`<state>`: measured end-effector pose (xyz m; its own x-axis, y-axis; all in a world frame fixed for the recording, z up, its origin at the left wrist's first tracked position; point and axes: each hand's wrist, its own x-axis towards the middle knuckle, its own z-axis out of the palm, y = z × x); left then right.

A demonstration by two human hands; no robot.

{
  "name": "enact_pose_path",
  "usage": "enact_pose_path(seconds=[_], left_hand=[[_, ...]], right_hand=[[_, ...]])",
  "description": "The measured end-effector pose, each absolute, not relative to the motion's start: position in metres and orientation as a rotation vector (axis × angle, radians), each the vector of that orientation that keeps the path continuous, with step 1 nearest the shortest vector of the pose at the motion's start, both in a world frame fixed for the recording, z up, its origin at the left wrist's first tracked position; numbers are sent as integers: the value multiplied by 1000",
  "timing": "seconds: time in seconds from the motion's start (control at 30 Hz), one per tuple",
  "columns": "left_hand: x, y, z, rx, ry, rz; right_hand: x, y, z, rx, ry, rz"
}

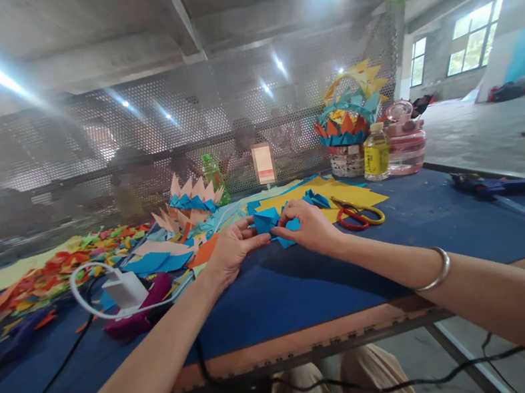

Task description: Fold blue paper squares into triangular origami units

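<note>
Between my two hands, above the middle of the blue tabletop (282, 308), is a folded piece of blue paper (265, 220). My left hand (234, 245) pinches its left side with thumb and fingers. At its right edge, my right hand (309, 225) has its fingers closed on the paper. Just past the right hand lie more blue folded pieces (316, 199) on yellow paper sheets (347, 189). Scissors (359, 213) with red and yellow handles rest to the right of that hand.
A purple power strip (139, 306) with a white charger (125, 288) sits left, near colourful paper scraps (76, 266). Behind stand a pointed paper piece (194, 198), a paper basket (350, 157), a yellow-labelled bottle (377, 156) and a pink jug (406, 147). A blue glue gun (504, 184) lies right.
</note>
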<state>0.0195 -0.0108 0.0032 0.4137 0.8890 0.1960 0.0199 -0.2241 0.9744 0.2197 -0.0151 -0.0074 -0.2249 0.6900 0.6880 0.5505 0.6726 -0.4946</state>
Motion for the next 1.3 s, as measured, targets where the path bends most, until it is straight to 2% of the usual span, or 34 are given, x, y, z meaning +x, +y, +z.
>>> enact_pose_path(seconds=[0.37, 0.73, 1.0, 1.3], left_hand=[[19, -13, 7, 1575, 837, 1016], [19, -13, 8, 1571, 851, 1025], [22, -16, 10, 1593, 892, 993], [17, -14, 6, 1661, 1081, 800]], right_hand=[[219, -17, -5, -1041, -1784, 275], [219, -16, -6, -1110, -1900, 607], [218, -17, -4, -1056, -1905, 485], [218, -18, -3, -1045, -1896, 433]])
